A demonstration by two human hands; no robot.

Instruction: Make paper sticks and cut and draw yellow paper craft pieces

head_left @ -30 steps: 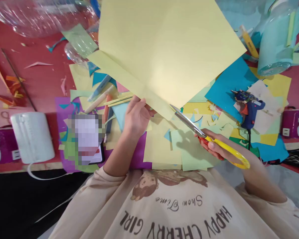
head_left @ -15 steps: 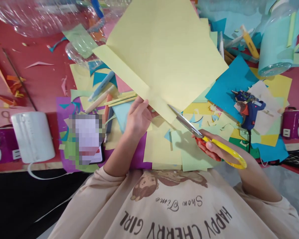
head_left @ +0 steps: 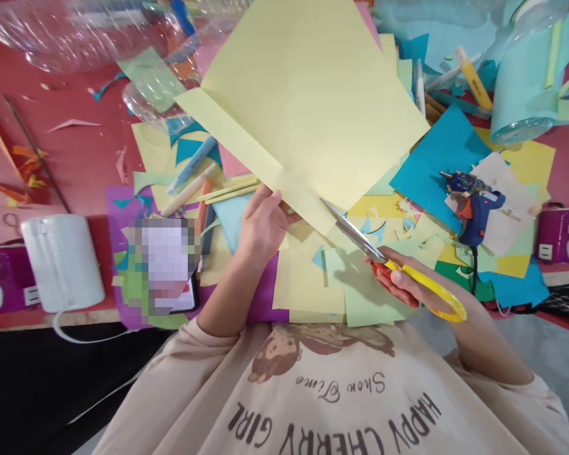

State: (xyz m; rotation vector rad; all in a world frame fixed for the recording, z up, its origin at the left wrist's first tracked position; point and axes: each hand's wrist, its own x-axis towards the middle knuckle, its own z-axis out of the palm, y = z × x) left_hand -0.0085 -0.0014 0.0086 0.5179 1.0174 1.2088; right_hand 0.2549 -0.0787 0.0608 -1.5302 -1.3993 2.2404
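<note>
A large pale yellow sheet of paper (head_left: 322, 95) is held up in front of me, with a partly cut strip (head_left: 232, 133) splitting off along its lower left edge. My left hand (head_left: 265, 221) pinches the paper at that lower edge, thumb on top and fingers behind. My right hand (head_left: 398, 278) is closed around the scissors (head_left: 355, 234), which have yellow and red handles. Their blades look nearly closed and lie at the paper's lower corner. Whether the blades touch the paper is hard to tell.
Paper scraps and markers cover the table. A phone (head_left: 189, 297) and a white case (head_left: 61, 262) lie left, clear plastic bottles (head_left: 76, 31) at the back left. On the right are a blue glue gun (head_left: 477, 215), a teal-tinted bottle (head_left: 526, 82) and a purple box (head_left: 562, 234).
Very little differs. The sheet's right corner has shifted slightly left, and the hands and scissors stay almost in place.
</note>
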